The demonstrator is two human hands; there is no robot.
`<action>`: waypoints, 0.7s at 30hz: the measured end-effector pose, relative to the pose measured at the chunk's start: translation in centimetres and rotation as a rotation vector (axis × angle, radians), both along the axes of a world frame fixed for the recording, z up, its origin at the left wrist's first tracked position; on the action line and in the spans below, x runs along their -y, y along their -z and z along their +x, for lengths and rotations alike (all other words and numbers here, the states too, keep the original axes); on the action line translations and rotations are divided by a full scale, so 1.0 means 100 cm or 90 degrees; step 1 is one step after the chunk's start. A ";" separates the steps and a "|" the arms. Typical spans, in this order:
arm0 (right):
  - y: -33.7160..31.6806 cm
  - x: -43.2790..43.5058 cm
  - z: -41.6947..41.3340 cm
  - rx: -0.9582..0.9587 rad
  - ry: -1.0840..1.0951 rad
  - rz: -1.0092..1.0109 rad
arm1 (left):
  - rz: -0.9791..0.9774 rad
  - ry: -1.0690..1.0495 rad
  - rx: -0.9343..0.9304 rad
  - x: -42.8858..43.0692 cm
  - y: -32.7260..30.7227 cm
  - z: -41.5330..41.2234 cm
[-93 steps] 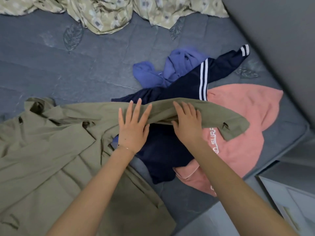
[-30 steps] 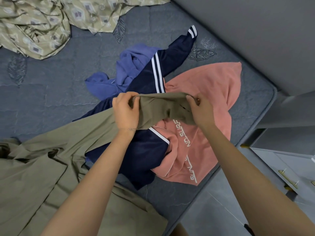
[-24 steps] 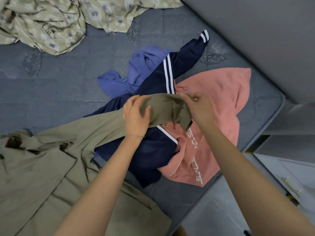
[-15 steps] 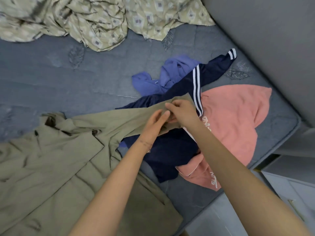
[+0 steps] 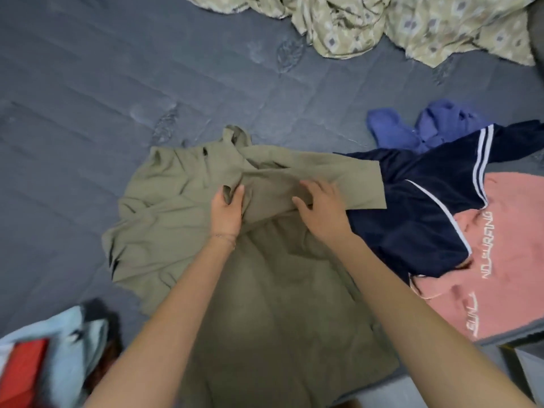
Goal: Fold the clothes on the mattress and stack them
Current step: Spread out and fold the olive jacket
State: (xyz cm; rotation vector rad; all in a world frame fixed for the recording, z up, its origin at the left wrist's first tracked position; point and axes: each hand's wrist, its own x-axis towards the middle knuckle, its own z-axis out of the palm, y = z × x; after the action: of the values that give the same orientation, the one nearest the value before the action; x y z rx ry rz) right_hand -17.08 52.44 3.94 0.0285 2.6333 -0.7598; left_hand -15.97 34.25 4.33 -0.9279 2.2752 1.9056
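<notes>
Two hands on olive shirt (image 5: 182, 219) | left hand (image 5: 226, 212) pinches a fold | right hand (image 5: 322, 210) presses flat, fingers spread | mattress (image 5: 117, 98) near edge

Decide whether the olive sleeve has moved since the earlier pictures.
Yes. The olive sleeve now lies folded back over the olive garment, mostly off the navy jacket.

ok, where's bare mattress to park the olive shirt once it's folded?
Free: the wide grey mattress left of and beyond the olive shirt, short of the patterned sheet. Crowded: right side, where the navy jacket, pink top and blue garment overlap; a light blue pile sits bottom left.
</notes>
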 end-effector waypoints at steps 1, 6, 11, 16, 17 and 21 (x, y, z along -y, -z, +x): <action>0.007 0.013 0.007 0.006 -0.025 0.039 | -0.017 0.002 0.003 0.022 0.004 0.006; 0.035 0.065 0.031 0.049 -0.060 0.099 | -0.091 0.043 0.039 0.109 0.031 0.036; 0.054 0.099 0.041 0.048 -0.065 0.120 | -0.123 -0.026 0.065 0.163 0.048 0.066; 0.067 0.127 0.041 0.067 -0.100 0.131 | -0.148 -0.030 0.143 0.209 0.063 0.084; 0.068 0.132 0.041 0.072 -0.103 0.137 | -0.149 -0.011 0.166 0.215 0.064 0.086; 0.074 0.145 0.038 0.084 -0.100 0.142 | -0.162 -0.006 0.205 0.229 0.072 0.089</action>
State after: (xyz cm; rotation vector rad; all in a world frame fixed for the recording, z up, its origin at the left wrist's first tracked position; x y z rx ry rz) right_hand -13.26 37.98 -3.47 -0.0634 2.5451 -0.3964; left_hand -7.10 11.37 -2.91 -1.1755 2.3447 1.3652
